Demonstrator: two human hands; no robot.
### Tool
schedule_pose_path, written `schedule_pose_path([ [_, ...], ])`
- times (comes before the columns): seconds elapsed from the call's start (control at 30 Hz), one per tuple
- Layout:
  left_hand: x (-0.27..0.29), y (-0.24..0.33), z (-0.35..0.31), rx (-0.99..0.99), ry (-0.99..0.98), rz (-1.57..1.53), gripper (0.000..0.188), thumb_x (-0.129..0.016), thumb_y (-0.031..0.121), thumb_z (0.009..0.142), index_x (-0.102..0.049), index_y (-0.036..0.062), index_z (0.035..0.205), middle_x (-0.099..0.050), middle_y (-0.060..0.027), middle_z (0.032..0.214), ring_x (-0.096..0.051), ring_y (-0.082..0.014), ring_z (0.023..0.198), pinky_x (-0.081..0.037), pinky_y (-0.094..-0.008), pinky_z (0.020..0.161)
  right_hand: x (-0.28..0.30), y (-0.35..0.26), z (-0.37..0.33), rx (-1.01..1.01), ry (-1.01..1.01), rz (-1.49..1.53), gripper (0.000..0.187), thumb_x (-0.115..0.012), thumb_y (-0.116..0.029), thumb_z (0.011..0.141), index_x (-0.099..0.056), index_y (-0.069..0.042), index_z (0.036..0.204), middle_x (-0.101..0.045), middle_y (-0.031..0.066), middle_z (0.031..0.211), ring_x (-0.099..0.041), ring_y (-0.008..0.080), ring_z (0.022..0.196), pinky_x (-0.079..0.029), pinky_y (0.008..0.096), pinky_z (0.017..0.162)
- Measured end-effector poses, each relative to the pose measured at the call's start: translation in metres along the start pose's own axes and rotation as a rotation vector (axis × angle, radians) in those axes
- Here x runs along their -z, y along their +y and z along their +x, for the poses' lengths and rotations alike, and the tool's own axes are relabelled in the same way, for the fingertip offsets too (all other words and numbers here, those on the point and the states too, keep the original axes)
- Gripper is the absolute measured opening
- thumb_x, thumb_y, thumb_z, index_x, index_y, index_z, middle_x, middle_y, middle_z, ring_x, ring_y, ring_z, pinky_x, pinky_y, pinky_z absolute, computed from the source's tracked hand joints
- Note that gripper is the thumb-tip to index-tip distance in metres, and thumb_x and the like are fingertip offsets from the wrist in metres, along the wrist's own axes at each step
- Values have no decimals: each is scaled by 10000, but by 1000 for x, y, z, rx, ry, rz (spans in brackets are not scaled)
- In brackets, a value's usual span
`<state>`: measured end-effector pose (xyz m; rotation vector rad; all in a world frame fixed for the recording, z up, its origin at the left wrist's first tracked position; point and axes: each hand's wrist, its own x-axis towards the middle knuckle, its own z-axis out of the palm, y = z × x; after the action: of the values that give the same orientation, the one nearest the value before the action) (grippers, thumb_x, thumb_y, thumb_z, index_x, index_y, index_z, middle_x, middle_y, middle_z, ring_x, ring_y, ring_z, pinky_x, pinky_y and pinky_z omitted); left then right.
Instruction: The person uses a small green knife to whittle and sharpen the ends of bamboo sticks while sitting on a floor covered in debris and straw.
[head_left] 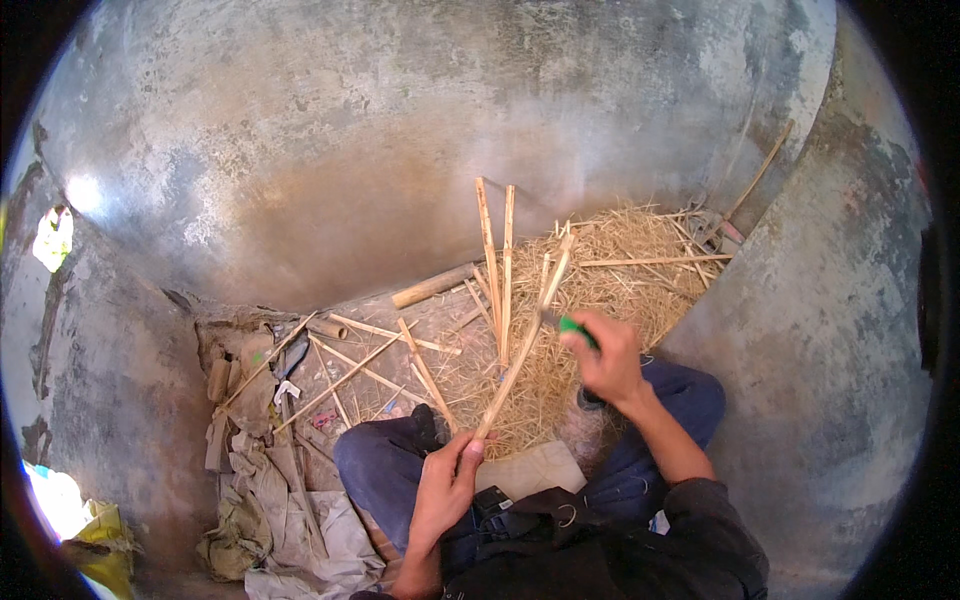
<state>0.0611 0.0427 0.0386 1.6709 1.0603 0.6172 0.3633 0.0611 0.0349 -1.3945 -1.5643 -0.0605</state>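
A long bamboo strip [518,368] slants up and away over my lap, its near end in the closed fingers of my left hand [449,484]. My right hand [606,358] is closed around the green handle of a knife [579,330]. The short blade lies against the strip's upper half, though its edge is too small to make out. Beyond the strip, two more bamboo strips [507,255] lean upright toward the wall. Under and behind my hands spreads a heap of pale bamboo shavings [627,240].
A curved grey wall [330,150] closes in the far side and both flanks. Loose bamboo sticks [362,366] cross on the floor to the left, near a thick bamboo piece [434,287]. Crumpled cloth sacks [318,535] lie at the lower left. A long-handled tool [762,170] leans at the far right.
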Motion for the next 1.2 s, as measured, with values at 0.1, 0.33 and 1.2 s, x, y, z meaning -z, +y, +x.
schedule_pose_path([
  [0.1,-1,7,5,9,30,-56,326,-557,234,1151,-739,-4,1281,-498,57,751,-424,-55,708,-357,-252,622,-9,-27,-18,93,-120,24,308,-766,-343,999,-751,-38,1036,-728,127,843,-733,298,685,-547,399,571],
  [0.33,-9,13,12,-25,77,-93,329,-655,222,1111,-719,-30,1313,-596,-42,768,-504,-75,751,-466,-288,668,-18,-50,-31,191,-109,77,327,-809,-344,966,-740,-25,989,-702,106,801,-706,279,621,-519,368,534],
  [1.2,3,-11,-28,136,7,-181,363,-620,282,1135,-758,-33,1252,-558,68,794,-464,-45,722,-368,-238,630,25,22,28,-368,-92,311,265,-724,-282,1034,-757,-21,1059,-737,163,832,-725,303,696,-558,397,644],
])
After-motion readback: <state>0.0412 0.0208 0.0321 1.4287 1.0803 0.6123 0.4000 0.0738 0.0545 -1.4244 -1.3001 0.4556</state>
